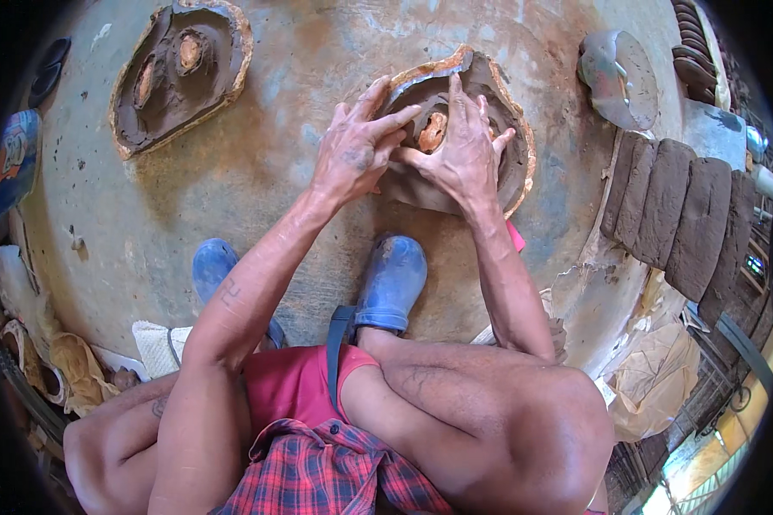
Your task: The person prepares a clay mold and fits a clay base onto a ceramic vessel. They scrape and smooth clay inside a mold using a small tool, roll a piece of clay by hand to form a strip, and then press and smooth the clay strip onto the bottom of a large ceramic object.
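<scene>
Both hands on the clay mould (507, 163), on the concrete floor (258, 172) right ahead of my feet. Left hand (356, 150): fingers spread wide, tips pressing the mould's left rim, thumb up along its top-left edge. Not gripping anything, just flat pressure. Right hand (464, 150): fingers splayed too, laid over the middle of the mould, thumb pointing left toward my left hand. The two hands touch or nearly touch at the thumbs; can't tell which.

Between my fingers a small orange-brown lump (432, 131) shows, sitting in the dark wet clay inside the mould. Mould rim is crusty, tan, broken-edged.

Outward:
- Second mould (180, 73) upper left, well apart, same crusty rim, two orange lumps inside it.
- Grey rounded clay piece (618, 77) upper right.
- Row of dark brown clay slabs (678, 206) to the right, leaning side by side against each other.
- Stack of dark ribbed pieces (691, 47) at the far top right.

Near me: blue boots (392, 283), one under each forearm, right one just below the mould. I'm squatting, knees up, red shorts (296, 382), plaid cloth (318, 468) at the waist. Crumpled brown paper (653, 369) at lower right, rags (69, 360) at lower left.
</scene>
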Demonstrator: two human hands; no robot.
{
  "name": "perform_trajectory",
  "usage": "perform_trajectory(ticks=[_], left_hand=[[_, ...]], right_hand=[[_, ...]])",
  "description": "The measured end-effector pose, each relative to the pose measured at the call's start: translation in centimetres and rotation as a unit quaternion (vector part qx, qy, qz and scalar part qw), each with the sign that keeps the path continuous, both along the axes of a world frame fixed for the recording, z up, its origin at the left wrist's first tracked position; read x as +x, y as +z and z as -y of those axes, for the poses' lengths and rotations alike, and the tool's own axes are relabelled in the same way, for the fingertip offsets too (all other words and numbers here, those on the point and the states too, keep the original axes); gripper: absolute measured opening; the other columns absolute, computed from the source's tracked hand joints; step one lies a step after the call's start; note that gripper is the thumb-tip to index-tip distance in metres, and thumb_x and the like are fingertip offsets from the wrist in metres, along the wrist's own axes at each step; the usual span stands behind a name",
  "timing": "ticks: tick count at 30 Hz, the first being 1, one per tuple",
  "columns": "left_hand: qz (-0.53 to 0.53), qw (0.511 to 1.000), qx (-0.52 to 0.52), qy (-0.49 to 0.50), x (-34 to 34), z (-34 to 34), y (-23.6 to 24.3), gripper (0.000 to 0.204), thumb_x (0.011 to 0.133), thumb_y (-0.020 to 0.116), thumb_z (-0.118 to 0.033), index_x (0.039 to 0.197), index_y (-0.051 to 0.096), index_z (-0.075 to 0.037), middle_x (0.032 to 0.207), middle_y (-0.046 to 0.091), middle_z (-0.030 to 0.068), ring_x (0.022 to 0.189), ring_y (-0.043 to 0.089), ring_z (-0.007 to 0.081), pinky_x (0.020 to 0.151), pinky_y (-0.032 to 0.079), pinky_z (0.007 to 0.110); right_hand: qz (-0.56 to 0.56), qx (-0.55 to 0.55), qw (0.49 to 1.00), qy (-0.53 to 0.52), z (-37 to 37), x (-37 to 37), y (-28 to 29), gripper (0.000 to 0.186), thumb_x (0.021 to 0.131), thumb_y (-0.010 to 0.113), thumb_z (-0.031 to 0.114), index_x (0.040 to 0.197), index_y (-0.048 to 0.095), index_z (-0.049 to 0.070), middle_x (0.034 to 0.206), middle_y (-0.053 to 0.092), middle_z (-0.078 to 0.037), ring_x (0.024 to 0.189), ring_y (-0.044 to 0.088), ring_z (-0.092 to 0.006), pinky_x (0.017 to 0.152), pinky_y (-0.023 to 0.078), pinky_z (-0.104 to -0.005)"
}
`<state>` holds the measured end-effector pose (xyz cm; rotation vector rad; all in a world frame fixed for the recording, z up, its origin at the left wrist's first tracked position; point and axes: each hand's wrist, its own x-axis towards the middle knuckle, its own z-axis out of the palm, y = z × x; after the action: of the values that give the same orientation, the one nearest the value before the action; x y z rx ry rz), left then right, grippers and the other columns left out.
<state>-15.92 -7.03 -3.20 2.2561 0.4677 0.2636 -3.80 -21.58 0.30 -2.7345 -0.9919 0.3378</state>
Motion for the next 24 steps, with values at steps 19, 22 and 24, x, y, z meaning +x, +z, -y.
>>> perform_trajectory(ticks=[19, 22, 24], left_hand=[[0.049, 0.968, -0.194, 0.152, 1.1, 0.2, -4.2, 0.035, 0.108, 0.055, -0.023, 0.132, 0.071, -0.003, 0.111, 0.071, 0.0219, 0.105, 0.068, 0.0362, 0.094, 0.052, 0.043], [0.039, 0.965, -0.196, 0.172, 1.0, 0.6, -4.3, 0.035, 0.106, 0.057, -0.027, 0.131, 0.072, -0.007, 0.111, 0.069, 0.021, 0.109, 0.066, 0.0407, 0.095, 0.052, 0.05], [0.024, 0.961, -0.208, 0.18, 0.3, 0.8, -4.1, 0.036, 0.106, 0.058, -0.028, 0.131, 0.072, -0.007, 0.111, 0.069, 0.0211, 0.108, 0.067, 0.0412, 0.095, 0.052, 0.05]], right_hand=[[0.027, 0.011, 0.997, -0.076, -3.1, -0.8, -0.4, 0.112, 0.074, 0.089, 0.046, 0.162, 0.039, 0.0, 0.154, 0.053, -0.021, 0.157, 0.032, -0.0462, 0.118, 0.013, -0.0841], [0.026, -0.024, 0.998, -0.055, -3.0, -0.1, 0.3, 0.111, 0.073, 0.09, 0.048, 0.161, 0.041, 0.0, 0.154, 0.054, -0.02, 0.156, 0.033, -0.0456, 0.118, 0.013, -0.0844], [0.026, -0.024, 0.997, -0.064, -3.2, -0.4, 0.0, 0.11, 0.073, 0.09, 0.047, 0.161, 0.042, 0.001, 0.153, 0.055, -0.019, 0.157, 0.033, -0.0446, 0.119, 0.013, -0.0835]])
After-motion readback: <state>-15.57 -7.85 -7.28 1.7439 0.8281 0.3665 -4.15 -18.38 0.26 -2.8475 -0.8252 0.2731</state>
